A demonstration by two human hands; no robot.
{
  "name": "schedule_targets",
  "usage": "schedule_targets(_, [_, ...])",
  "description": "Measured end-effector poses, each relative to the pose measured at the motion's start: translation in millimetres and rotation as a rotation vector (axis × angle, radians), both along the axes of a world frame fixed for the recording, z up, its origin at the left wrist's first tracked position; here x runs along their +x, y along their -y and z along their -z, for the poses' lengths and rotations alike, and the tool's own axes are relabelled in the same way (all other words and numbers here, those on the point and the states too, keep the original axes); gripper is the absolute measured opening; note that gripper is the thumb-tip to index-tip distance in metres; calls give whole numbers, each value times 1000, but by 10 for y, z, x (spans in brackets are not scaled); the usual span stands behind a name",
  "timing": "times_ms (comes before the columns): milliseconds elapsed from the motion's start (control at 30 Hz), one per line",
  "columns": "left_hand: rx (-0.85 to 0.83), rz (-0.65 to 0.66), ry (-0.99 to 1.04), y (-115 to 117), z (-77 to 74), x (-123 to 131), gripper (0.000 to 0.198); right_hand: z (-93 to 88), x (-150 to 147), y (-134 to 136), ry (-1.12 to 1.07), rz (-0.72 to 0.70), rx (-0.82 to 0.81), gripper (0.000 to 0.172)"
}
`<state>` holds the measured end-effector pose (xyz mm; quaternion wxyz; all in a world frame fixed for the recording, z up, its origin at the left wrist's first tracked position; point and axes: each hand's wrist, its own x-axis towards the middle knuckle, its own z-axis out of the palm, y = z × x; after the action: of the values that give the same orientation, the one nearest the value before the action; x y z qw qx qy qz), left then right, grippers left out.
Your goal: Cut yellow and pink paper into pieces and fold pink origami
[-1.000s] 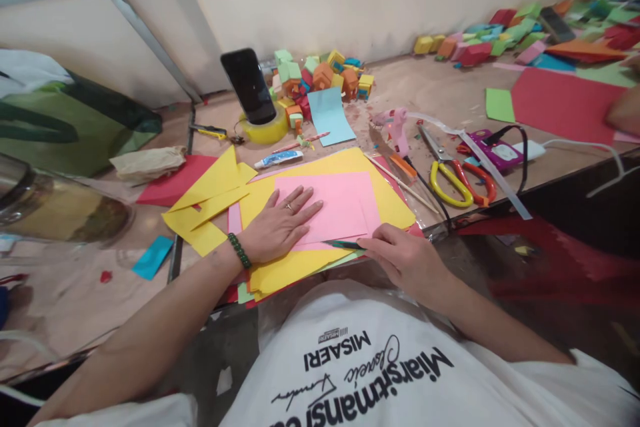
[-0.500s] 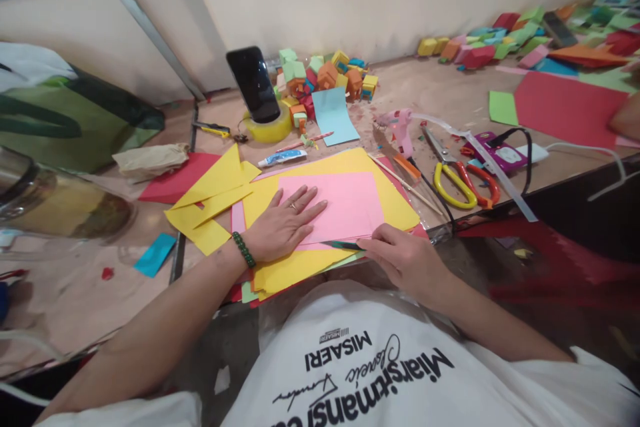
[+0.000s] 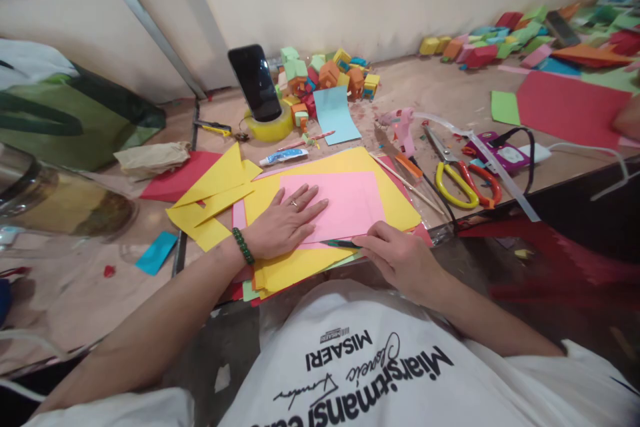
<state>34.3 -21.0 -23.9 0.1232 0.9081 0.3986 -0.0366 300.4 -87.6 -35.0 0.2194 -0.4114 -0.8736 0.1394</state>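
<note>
My left hand (image 3: pixel 290 221) lies flat with fingers spread, pressing on a pink paper sheet (image 3: pixel 353 200). That sheet rests on a stack of yellow paper (image 3: pixel 400 210) at the table's front edge. In my right hand (image 3: pixel 393 250) is a slim dark green craft knife (image 3: pixel 340 243), its tip pointing left along the near edge of the pink sheet. Part of its handle is hidden by my fingers. Folded yellow paper pieces (image 3: pixel 215 197) lie left of the stack, and a blue-and-white glue tube (image 3: pixel 284 157) lies behind it.
Behind the stack, a phone (image 3: pixel 256 83) leans in a yellow tape roll (image 3: pixel 270 125) beside small paper cubes (image 3: pixel 327 75). On the right are a pink glue gun (image 3: pixel 404 130), scissors (image 3: pixel 455 183) and cables. A glass jar (image 3: pixel 65 203) stands left. Another person's hand (image 3: pixel 627 121) shows far right.
My right hand has shifted slightly left with the craft knife along the near edge of the pink sheet. My left hand stays flat in place.
</note>
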Motion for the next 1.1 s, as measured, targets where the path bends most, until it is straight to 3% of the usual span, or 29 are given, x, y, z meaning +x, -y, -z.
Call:
schedule_targets(333, [22,87,-40,-238,49,298,61,-35,-82,30,77,33,107,28])
schedule_targets(767, [30,87,13,-223,74,291,62,32,-137,21,7,-28,99,28])
schedule_targets(1100, [11,94,-7,-223,51,298,62,22,-198,-25,-29,-98,-1,27])
